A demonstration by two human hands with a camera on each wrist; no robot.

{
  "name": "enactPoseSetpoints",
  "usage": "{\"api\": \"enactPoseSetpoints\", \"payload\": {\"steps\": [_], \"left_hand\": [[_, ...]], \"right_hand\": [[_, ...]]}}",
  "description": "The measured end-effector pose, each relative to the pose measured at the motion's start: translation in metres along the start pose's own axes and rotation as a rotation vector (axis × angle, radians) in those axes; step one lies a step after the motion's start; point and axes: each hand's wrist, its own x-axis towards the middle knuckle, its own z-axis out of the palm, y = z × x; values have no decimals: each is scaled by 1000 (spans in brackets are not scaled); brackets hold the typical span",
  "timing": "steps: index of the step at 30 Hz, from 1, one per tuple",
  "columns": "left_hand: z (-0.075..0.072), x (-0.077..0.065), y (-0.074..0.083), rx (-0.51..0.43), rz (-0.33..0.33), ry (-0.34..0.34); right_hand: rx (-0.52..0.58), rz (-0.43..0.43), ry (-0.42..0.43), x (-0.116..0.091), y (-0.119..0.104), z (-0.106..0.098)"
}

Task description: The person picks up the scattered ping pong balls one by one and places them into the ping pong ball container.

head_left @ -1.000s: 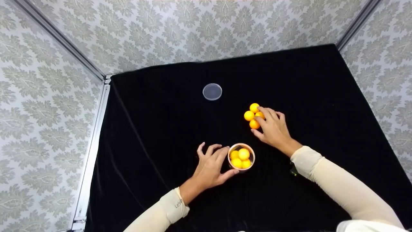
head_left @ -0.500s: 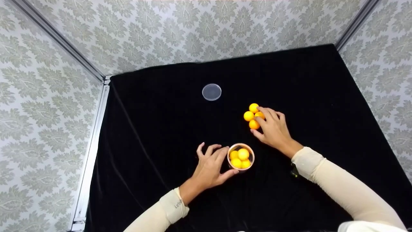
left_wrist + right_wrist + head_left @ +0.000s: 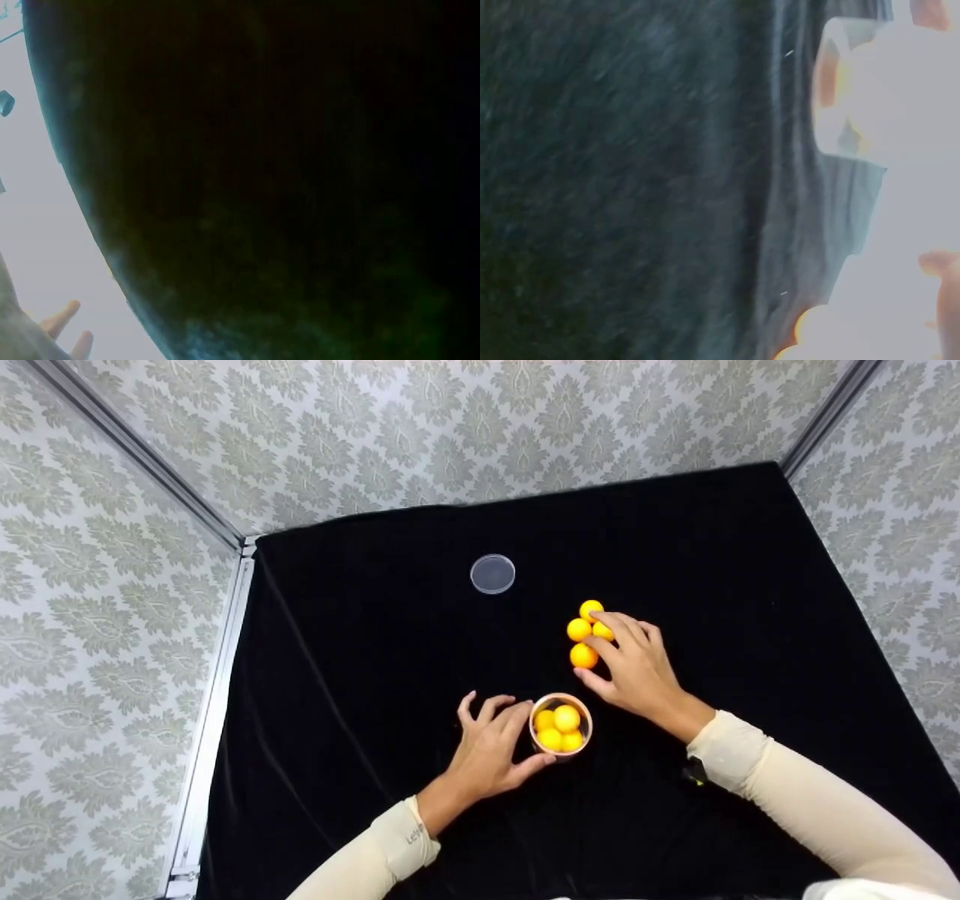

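Observation:
My left hand point(image 3: 487, 754) holds a clear round jar point(image 3: 533, 739) from its left side, thumb at the near rim and index finger at the far rim. Several orange table tennis balls point(image 3: 567, 718) lie inside it. To the upper right, my right hand point(image 3: 639, 675) pinches one orange table tennis ball point(image 3: 583, 655) between thumb and fingertips. Three more balls point(image 3: 579, 629) sit beside it on the black cloth, one partly covered by the fingers. Overexposure washes out much of the jar point(image 3: 827, 124) in the right wrist view.
A flat, clear round lid point(image 3: 493, 574) lies farther back on the black cloth point(image 3: 390, 607). Patterned walls point(image 3: 480, 427) and a metal frame rail point(image 3: 217, 720) border the table. The left wrist view is mostly dark, with fingers point(image 3: 61, 319) at its lower left.
The right hand has drawn one ball slightly toward the jar, apart from the other three. The left hand and jar have stayed in place.

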Motion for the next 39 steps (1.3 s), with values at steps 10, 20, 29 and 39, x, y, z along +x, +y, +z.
{"api": "enactPoseSetpoints", "payload": {"steps": [10, 20, 29, 39], "left_hand": [[1, 1, 0, -8, 8, 22], [1, 0, 1, -11, 4, 14], [1, 0, 1, -15, 6, 13], [2, 1, 1, -19, 14, 31]], "right_hand": [[63, -89, 105, 7, -29, -27], [151, -181, 153, 6, -58, -46], [190, -243, 185, 4, -75, -53], [188, -257, 169, 2, -80, -51]]}}
